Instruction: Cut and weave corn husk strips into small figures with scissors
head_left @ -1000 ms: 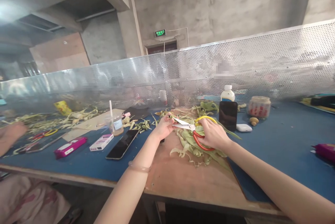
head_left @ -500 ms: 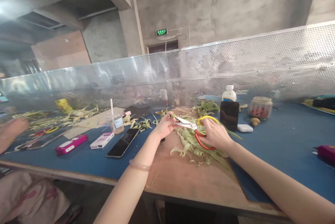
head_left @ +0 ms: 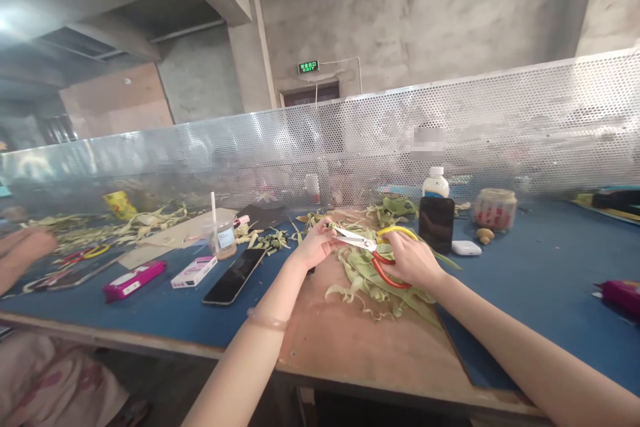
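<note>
Left hand: the left hand [head_left: 314,247] is raised just over the board, thumb and fingertips pinching a small green stem piece [head_left: 327,225]; the forearm reaches in from the near edge with a pale bracelet [head_left: 267,320] at the wrist.
Right hand: the right hand [head_left: 410,257] is curled closed through the loops of the steel scissors with one yellow and one red handle loop [head_left: 360,240], wrist low, blades aimed left at the pinched piece.
Blades: a little apart, tips right at the stem piece; I cannot tell whether they touch it.
Where the work sits: over the far part of the bare wooden board [head_left: 340,340] on the blue table [head_left: 150,310].
Done so far: by the look of it, plenty is trimmed; a heap of pale green leaf strips [head_left: 370,284] lies under and beside the scissors.
Left to do: more green leaves [head_left: 397,204] lie at the board's far end, seemingly uncut.
Nearby: a flat black phone [head_left: 233,267], an upright dark phone [head_left: 436,224], a plastic cup with a straw [head_left: 224,237].
Neighbour: another person's hand [head_left: 23,250] at the far left.
</note>
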Demonstrator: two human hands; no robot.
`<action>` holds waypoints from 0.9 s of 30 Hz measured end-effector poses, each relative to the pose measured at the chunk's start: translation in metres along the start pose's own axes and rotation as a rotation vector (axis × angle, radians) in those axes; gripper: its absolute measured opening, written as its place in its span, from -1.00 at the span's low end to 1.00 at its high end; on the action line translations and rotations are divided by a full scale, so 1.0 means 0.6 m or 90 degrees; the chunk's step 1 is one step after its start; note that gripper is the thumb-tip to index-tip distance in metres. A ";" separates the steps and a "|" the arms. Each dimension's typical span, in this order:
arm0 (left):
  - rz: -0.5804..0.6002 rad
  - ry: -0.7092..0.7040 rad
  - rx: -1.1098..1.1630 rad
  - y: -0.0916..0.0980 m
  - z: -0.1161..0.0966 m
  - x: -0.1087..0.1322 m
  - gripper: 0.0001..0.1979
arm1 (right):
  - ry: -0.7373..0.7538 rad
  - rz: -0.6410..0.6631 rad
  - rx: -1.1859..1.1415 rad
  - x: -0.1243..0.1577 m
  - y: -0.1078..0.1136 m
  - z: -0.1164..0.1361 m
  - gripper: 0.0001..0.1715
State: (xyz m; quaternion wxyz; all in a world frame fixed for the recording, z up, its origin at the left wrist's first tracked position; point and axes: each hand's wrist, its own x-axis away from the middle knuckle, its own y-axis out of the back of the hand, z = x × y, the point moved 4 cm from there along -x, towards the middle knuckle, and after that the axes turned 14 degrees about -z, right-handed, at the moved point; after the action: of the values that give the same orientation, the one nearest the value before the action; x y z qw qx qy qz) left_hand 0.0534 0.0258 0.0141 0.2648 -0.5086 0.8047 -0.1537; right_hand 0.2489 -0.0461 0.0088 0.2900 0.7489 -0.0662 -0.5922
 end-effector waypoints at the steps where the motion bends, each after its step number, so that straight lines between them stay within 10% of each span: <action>1: -0.001 0.000 0.003 0.000 0.000 0.000 -0.64 | -0.001 -0.006 -0.002 0.000 0.000 0.000 -0.58; 15: -0.037 -0.025 -0.019 0.013 -0.005 -0.007 -0.73 | -0.186 -0.091 -0.015 -0.003 0.009 -0.025 -0.51; 27: -0.098 -0.036 0.022 0.009 -0.014 -0.008 -0.71 | -0.074 -0.025 -0.032 -0.003 -0.003 -0.011 -0.56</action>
State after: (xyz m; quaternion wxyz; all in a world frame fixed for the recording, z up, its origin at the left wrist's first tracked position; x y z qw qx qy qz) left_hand 0.0460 0.0325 0.0193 0.2832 -0.5686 0.7526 -0.1733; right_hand 0.2541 -0.0413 0.0104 0.2928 0.7067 -0.0536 -0.6418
